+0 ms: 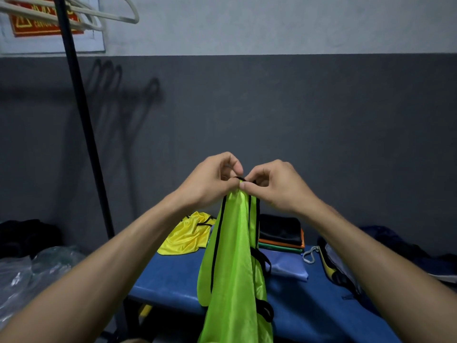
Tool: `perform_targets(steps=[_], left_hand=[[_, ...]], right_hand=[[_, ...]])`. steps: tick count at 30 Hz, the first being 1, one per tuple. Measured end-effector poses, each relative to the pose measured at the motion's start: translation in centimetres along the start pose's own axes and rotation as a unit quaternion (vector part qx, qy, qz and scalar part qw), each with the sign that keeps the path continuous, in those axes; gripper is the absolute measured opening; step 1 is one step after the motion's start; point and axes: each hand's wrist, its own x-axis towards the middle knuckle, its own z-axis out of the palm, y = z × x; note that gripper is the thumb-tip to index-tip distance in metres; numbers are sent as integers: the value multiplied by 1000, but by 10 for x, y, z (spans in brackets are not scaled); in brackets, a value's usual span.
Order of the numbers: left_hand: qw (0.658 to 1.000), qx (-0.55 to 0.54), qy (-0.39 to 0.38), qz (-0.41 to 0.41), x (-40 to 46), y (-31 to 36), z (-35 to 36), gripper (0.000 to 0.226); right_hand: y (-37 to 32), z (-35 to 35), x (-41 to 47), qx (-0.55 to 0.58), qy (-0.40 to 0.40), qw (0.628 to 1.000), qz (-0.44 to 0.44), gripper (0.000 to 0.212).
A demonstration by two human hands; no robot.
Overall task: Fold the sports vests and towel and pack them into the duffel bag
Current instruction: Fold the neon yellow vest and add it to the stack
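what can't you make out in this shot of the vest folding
Head view only:
- Red warning sign: cut off by the top-left edge, crossed by hangers and the black pole; text unreadable.
- Folded stack: left part hidden behind the green vest.
- Duffel bag: partly hidden by the right forearm.
- Vest's hem: below the bottom edge.

Dim, soft indoor light (hanger shadows on wall [247, 107]), wide-angle edge distortion.
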Motion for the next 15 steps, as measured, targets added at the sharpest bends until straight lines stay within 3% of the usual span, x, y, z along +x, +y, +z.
perform_targets(steps=[3,6,11,15], left_hand=[[996,77,45,24,-4,-6,4,15],[989,136,39,33,-9,-7,8,9],[996,12,-75,41,-13,-8,-2,9],[981,-91,-170,25,-15,-10,-2,23]], right_hand=[[-6,2,-5,-56,19,998,-35,15],[-5,5,-6,18,35,999,-7,17],[-4,-8,-4,293,-33,954,53,16],[-10,-26,-7,349,-115,928,58,15]])
